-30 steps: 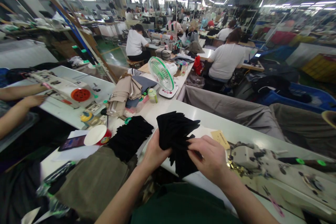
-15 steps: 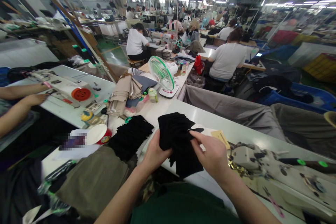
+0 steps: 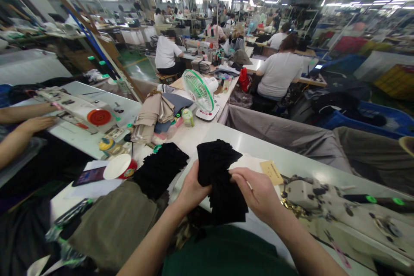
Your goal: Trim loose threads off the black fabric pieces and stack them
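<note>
A bundle of black fabric pieces (image 3: 218, 164) is held above the white table in front of me. My left hand (image 3: 192, 187) grips its left side, with the thumb across the front and the fingers hidden behind. At the bundle's right edge, my right hand (image 3: 255, 185) pinches the black cloth between thumb and fingertips. Left of my hands lies another stack of black fabric pieces (image 3: 163, 166), with ragged layered edges. Nearer to me, olive-grey cloth (image 3: 113, 220) is piled beside that stack.
A sewing machine (image 3: 352, 215) stands at the right, with pink-handled tweezers (image 3: 338, 250) by it. Further off are a yellow card (image 3: 271, 172), a green-rimmed fan (image 3: 199, 90), beige folded cloth (image 3: 150, 116), a red-and-white cup (image 3: 129, 166) and a phone (image 3: 89, 176). A co-worker's hands (image 3: 37, 124) are at the left machine.
The loose black flap at my right fingertips has come down against the bundle. My right hand has shifted slightly left and down. The co-worker's nearer hand has moved slightly.
</note>
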`<state>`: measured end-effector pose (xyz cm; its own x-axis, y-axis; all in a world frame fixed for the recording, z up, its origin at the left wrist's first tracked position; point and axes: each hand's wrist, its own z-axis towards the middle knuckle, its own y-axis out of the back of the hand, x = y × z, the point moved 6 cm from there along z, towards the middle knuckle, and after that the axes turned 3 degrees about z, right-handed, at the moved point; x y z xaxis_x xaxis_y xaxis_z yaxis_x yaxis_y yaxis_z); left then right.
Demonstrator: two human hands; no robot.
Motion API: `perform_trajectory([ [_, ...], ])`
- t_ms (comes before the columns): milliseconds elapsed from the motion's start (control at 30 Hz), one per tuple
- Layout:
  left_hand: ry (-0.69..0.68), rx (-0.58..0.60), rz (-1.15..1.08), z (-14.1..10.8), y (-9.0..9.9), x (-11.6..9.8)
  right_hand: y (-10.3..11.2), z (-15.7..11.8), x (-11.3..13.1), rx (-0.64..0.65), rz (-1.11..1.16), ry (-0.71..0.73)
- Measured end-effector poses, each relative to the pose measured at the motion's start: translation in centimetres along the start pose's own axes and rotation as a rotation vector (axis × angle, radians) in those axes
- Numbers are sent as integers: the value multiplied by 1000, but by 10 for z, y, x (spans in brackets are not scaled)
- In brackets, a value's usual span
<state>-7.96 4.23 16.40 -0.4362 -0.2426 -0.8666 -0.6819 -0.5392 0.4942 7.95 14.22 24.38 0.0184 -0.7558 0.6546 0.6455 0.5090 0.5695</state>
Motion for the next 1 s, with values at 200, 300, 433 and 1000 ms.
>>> perform_trajectory([
  [200,-49,106,46,-4,-9,2,-7,-4,-16,-28,-15,-80],
  [300,-57,112,52,-4,-9,-2,-7,-4,-16,-42,-45,-62],
  [433,-54,129,34,-3,-10,-8,-5,-5,-13,-72,-114,5],
  [1000,-51,108,33,0,-11,-5,3,-1,0,-127,-182,144],
])
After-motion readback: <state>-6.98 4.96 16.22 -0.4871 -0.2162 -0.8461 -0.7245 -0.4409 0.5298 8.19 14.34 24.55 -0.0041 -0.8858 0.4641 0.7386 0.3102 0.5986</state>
